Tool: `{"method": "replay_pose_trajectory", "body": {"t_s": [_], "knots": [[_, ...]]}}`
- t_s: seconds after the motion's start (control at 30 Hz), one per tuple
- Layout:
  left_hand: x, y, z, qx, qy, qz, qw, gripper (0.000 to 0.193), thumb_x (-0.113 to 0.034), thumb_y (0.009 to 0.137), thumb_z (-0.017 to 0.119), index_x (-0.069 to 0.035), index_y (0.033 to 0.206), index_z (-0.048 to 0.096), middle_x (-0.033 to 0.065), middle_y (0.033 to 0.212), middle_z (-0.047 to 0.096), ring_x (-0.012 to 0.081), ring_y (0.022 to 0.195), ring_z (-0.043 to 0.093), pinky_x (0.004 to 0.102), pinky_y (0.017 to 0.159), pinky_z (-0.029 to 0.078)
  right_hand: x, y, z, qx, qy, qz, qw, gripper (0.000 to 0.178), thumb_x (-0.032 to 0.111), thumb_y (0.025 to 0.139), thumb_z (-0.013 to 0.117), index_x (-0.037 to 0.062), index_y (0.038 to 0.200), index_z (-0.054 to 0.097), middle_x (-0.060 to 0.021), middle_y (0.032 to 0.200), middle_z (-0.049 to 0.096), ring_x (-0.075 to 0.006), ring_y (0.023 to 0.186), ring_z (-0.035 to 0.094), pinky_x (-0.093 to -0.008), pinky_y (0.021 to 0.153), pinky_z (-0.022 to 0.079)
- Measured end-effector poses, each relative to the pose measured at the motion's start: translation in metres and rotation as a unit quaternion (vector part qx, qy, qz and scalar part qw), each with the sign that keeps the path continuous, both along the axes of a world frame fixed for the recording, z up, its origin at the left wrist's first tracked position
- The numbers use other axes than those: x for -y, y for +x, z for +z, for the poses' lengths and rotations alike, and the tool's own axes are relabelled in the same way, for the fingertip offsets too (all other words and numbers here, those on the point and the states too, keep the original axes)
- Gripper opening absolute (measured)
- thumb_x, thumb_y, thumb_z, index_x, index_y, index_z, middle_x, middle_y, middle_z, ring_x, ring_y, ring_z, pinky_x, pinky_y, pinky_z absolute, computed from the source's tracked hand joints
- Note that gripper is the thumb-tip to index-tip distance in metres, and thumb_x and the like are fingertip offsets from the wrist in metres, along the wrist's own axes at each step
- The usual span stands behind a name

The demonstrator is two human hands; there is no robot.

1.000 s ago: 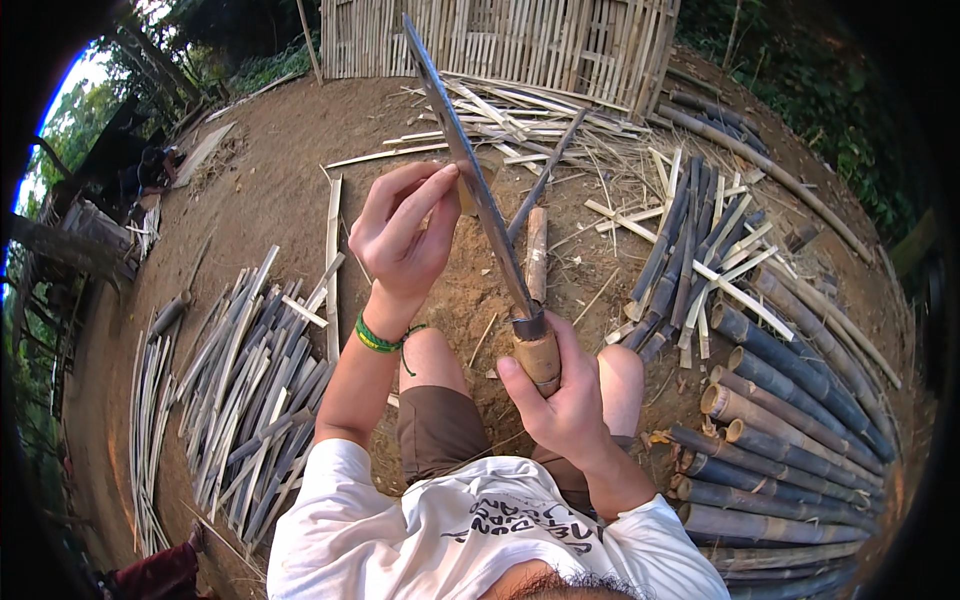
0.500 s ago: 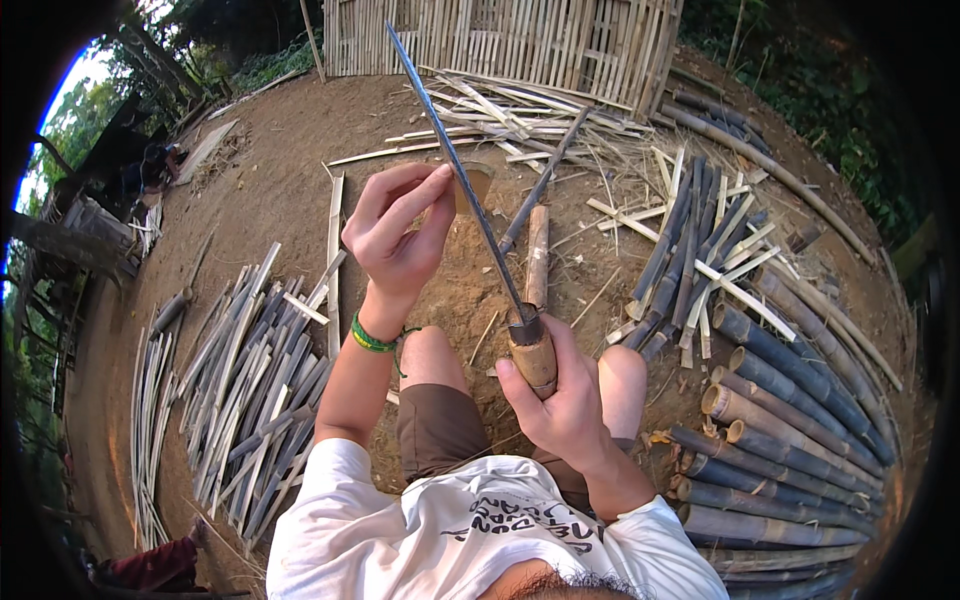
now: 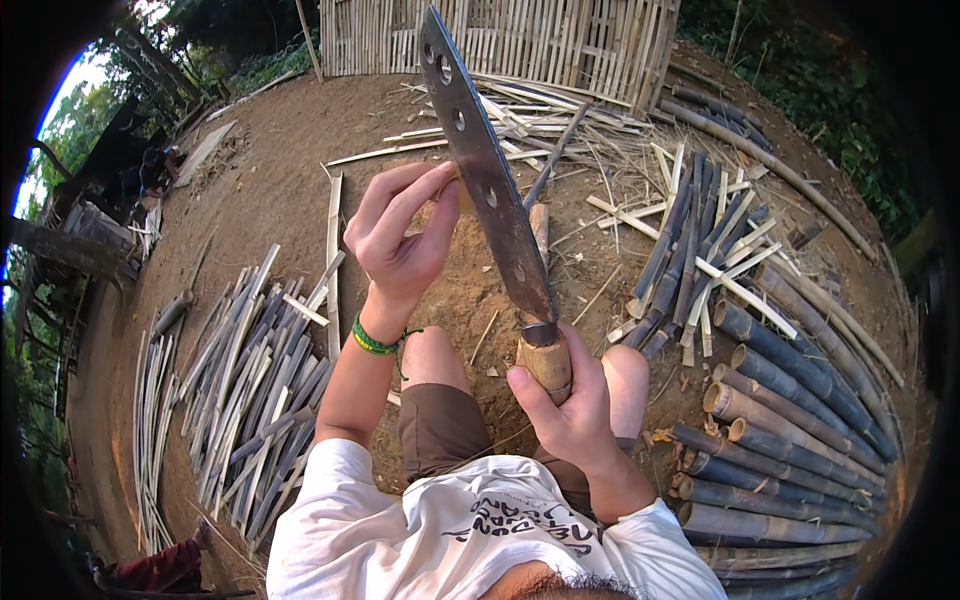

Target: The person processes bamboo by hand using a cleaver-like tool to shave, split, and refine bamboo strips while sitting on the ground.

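My right hand (image 3: 575, 405) is wrapped round the wooden handle (image 3: 545, 362) of a large knife, thumb along its side. The knife's dark blade (image 3: 482, 165) points up and away from me, its broad face turned toward view, with several round holes through it. My left hand (image 3: 400, 230) is pinched beside the blade's middle. Between thumb and fingers it holds a thin brown sheet (image 3: 461, 195), mostly hidden behind the blade; what it is made of I cannot make out. Whether the sheet touches the blade cannot be told.
Split bamboo strips (image 3: 255, 390) lie heaped on the ground at my left. Thick bamboo poles (image 3: 790, 440) are stacked at my right, with cut pieces (image 3: 690, 240) beyond them. Farther off are loose slats (image 3: 520, 125) before a bamboo-slat wall (image 3: 500, 40). A maroon sleeve (image 3: 160, 568) shows at lower left.
The knife has been turned in my right hand, from edge-on to showing its broad face, and its tip has shifted right. My left hand stays nearly in place, still pinching the sheet.
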State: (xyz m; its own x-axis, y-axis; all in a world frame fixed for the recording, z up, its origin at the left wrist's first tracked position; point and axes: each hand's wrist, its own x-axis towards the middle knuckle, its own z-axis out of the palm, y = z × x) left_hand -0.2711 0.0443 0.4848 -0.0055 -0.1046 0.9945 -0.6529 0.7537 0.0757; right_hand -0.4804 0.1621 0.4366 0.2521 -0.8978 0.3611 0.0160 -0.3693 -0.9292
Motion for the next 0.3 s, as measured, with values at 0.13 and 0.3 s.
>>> {"method": "replay_pose_trajectory", "body": {"t_s": [0.13, 0.3], "knots": [[0.0026, -0.0017, 0.0023, -0.013, -0.004, -0.004, 1.0, 0.031, 0.009, 0.072, 0.079, 0.001, 0.101, 0.075, 0.0136, 0.092, 0.073, 0.0211, 0.077, 0.072, 0.0285, 0.068, 0.057, -0.004, 0.0036, 0.0054, 0.012, -0.005, -0.011, 1.0, 0.042, 0.016, 0.092, 0.071, -0.0048, 0.124, 0.054, -0.0073, 0.083, 0.064, -0.014, 0.071, 0.062, -0.0286, 0.064, 0.049], [0.0026, -0.001, 0.0006, -0.018, 0.003, 0.002, 1.0, 0.029, 0.008, 0.074, 0.079, 0.001, 0.102, 0.075, 0.0136, 0.093, 0.073, 0.0223, 0.078, 0.073, 0.0283, 0.068, 0.058, -0.0046, 0.0033, 0.0085, 0.01, 0.0, -0.019, 1.0, 0.041, 0.015, 0.092, 0.072, -0.0045, 0.124, 0.055, -0.004, 0.086, 0.063, -0.0104, 0.073, 0.058, -0.0264, 0.066, 0.048]]}}
